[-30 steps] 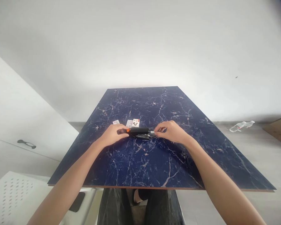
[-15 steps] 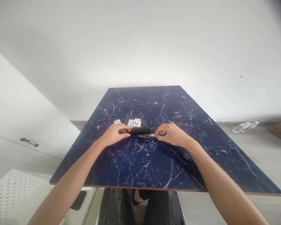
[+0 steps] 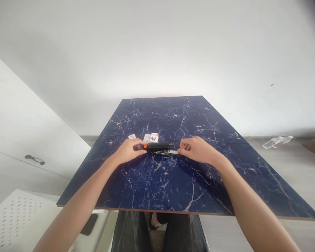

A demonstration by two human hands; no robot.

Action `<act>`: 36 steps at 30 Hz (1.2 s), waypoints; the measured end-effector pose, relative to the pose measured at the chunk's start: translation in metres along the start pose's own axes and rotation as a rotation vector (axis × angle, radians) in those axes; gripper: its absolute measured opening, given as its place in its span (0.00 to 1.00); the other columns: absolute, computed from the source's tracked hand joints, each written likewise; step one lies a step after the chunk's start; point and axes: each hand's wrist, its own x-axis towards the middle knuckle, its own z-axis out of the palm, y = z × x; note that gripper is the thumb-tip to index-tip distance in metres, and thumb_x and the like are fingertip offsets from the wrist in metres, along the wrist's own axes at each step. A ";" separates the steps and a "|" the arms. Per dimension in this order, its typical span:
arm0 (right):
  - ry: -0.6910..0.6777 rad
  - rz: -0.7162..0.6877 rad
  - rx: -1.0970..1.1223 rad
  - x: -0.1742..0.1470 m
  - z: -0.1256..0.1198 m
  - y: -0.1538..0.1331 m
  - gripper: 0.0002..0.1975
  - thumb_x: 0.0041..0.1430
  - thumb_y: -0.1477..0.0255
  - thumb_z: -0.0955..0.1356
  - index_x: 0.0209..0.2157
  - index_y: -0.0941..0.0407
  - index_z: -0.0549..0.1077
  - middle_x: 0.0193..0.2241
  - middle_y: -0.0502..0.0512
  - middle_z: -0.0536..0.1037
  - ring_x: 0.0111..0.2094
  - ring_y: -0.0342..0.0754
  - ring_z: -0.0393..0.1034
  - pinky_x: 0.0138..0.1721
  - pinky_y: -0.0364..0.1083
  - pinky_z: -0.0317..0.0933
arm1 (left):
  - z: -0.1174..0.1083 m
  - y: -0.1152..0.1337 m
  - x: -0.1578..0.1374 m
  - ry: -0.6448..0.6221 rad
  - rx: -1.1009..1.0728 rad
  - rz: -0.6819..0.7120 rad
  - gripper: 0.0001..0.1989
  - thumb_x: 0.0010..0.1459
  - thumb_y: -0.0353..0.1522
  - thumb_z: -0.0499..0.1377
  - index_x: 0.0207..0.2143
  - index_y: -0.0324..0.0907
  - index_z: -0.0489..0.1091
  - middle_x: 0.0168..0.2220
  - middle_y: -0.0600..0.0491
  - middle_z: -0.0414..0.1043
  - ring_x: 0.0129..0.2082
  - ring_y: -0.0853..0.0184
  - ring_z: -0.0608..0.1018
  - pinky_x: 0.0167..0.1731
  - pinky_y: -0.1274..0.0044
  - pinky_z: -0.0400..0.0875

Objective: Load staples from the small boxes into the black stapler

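in left hand point(image 3: 128, 151), black stapler point(image 3: 159, 146)

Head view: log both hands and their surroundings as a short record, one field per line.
Left hand: grips the orange end of the black stapler
Right hand: pinches the metal strip at the stapler's other end
Table: dark blue with pale veins
White box: on the table, just beyond the stapler
Clear bottle: on the floor, to the right
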 end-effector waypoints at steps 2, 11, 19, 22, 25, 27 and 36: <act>-0.049 0.043 0.015 -0.003 -0.005 -0.001 0.10 0.59 0.62 0.70 0.28 0.51 0.76 0.30 0.55 0.83 0.30 0.53 0.76 0.32 0.50 0.67 | 0.000 0.000 0.000 -0.005 0.009 -0.002 0.16 0.59 0.43 0.65 0.48 0.48 0.79 0.38 0.51 0.80 0.36 0.60 0.80 0.39 0.70 0.73; -0.116 -0.006 -0.040 -0.006 0.005 -0.019 0.05 0.57 0.67 0.68 0.32 0.53 0.69 0.33 0.53 0.80 0.32 0.49 0.73 0.32 0.46 0.61 | 0.000 0.000 -0.001 -0.022 -0.007 -0.038 0.21 0.58 0.45 0.66 0.52 0.48 0.77 0.40 0.50 0.80 0.37 0.60 0.80 0.42 0.69 0.74; -0.061 -0.002 -0.065 -0.003 0.027 -0.025 0.14 0.52 0.68 0.70 0.41 0.53 0.67 0.35 0.53 0.77 0.30 0.48 0.68 0.30 0.45 0.56 | 0.003 0.003 -0.001 -0.010 -0.076 -0.069 0.25 0.57 0.43 0.67 0.57 0.49 0.73 0.41 0.51 0.81 0.37 0.61 0.80 0.41 0.69 0.74; -0.037 0.002 0.025 -0.003 0.034 -0.030 0.36 0.52 0.70 0.70 0.62 0.54 0.59 0.38 0.54 0.77 0.32 0.49 0.70 0.33 0.46 0.60 | 0.003 0.005 -0.001 -0.016 -0.105 -0.072 0.30 0.58 0.42 0.67 0.62 0.49 0.68 0.44 0.50 0.80 0.36 0.62 0.79 0.40 0.69 0.74; -0.030 -0.015 0.063 -0.002 0.041 -0.034 0.54 0.51 0.70 0.70 0.73 0.52 0.38 0.39 0.54 0.76 0.35 0.51 0.71 0.38 0.47 0.63 | 0.003 0.008 -0.001 -0.022 -0.109 -0.070 0.30 0.58 0.42 0.66 0.62 0.49 0.68 0.44 0.50 0.80 0.35 0.63 0.79 0.38 0.71 0.74; -0.027 -0.016 0.059 -0.002 0.045 -0.035 0.58 0.51 0.70 0.71 0.74 0.51 0.32 0.40 0.54 0.76 0.36 0.52 0.71 0.40 0.49 0.63 | 0.003 0.008 -0.001 -0.021 -0.107 -0.079 0.29 0.58 0.41 0.66 0.61 0.49 0.68 0.42 0.51 0.80 0.33 0.64 0.78 0.37 0.71 0.73; -0.089 0.000 0.153 -0.003 0.050 -0.036 0.55 0.58 0.66 0.69 0.74 0.49 0.28 0.44 0.58 0.73 0.36 0.52 0.70 0.37 0.49 0.64 | 0.007 0.008 -0.004 0.006 -0.077 -0.071 0.30 0.57 0.40 0.67 0.62 0.51 0.67 0.39 0.52 0.78 0.29 0.66 0.74 0.33 0.74 0.68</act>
